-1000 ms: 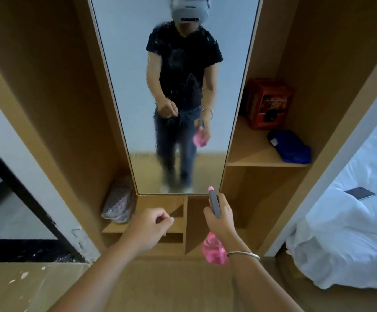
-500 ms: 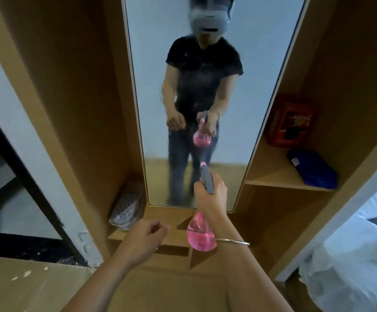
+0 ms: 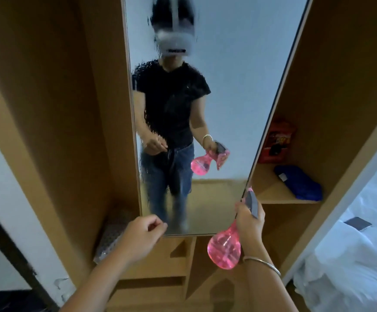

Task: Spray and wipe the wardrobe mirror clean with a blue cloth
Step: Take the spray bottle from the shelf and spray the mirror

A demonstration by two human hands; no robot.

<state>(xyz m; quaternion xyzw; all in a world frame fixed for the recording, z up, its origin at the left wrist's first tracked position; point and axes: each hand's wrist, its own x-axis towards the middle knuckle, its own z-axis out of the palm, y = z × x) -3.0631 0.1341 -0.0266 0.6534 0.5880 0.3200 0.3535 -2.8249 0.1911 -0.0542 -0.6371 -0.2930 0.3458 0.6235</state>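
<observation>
A person's right hand (image 3: 249, 218) grips the neck of a translucent pink, bulb-shaped plastic spray bottle (image 3: 224, 249) with a grey trigger head, holding it in front of the lower right corner of the tall, narrow wardrobe mirror (image 3: 225, 91), whose glass is beaded and streaked with droplets down its left half. The left hand (image 3: 143, 236) hovers before the mirror's bottom edge, fingers loosely curled and holding nothing. The crumpled blue cloth (image 3: 300, 182) lies on the light wooden wardrobe shelf (image 3: 270, 192) to the right of the mirror, just beside a red cardboard box (image 3: 277, 140).
</observation>
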